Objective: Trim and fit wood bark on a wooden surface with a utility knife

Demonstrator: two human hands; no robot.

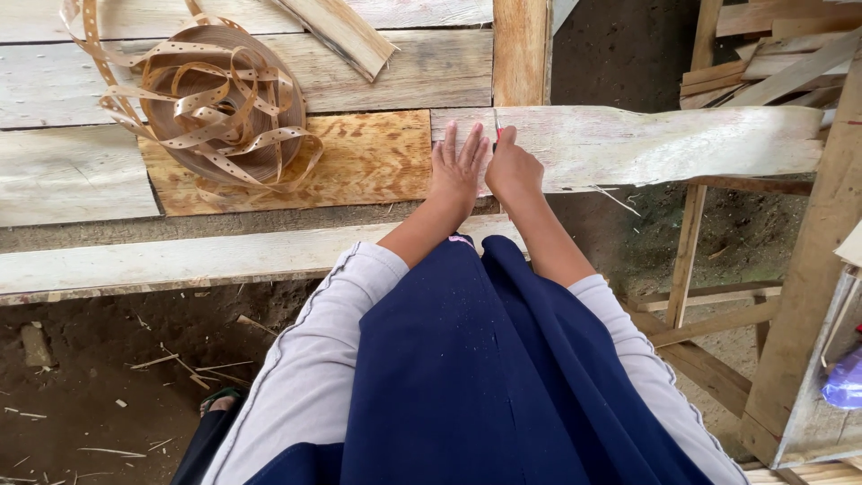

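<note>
My left hand (456, 169) lies flat, fingers spread, on the left end of a pale thin wood veneer sheet (664, 144) that stretches to the right over the bench edge. Right beside it, my right hand (512, 166) is closed around a small red-handled cutting tool (496, 128), its tip on the veneer. Both forearms reach out from grey sleeves over a dark blue garment.
A coil of perforated brown strip (215, 103) sits on a plywood panel (377, 157) at the left. Rough plank boards (180, 260) form the bench. Wooden frames and slats (700, 269) stand at the right over a dirt floor; a blue plastic bag (846, 379) lies far right.
</note>
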